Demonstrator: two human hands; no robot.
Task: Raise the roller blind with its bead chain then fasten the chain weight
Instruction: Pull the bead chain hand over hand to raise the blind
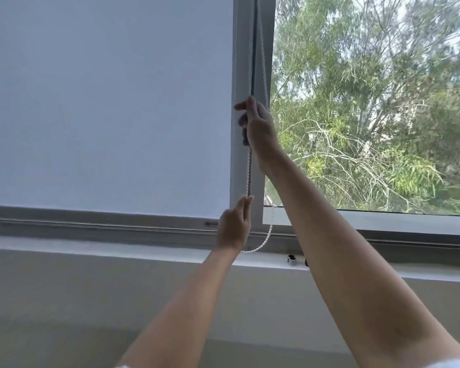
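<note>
A white roller blind (106,102) covers the left window pane, its bottom bar (96,212) just above the sill. The white bead chain (248,168) hangs along the window frame (243,49) at the blind's right edge. My right hand (258,126) is raised and shut on the chain's near strand. My left hand (234,225) is lower and grips the same strand with its fingertips. Below my left hand the chain curves in a loop (263,241) near the sill. The second strand (263,62) runs up beside the frame. No chain weight is clearly visible.
The right pane (369,102) is uncovered and shows green trees outside. A white window ledge (117,251) runs across below the frame. A small metal fitting (292,260) sits on the ledge under my right forearm. A plain wall lies below.
</note>
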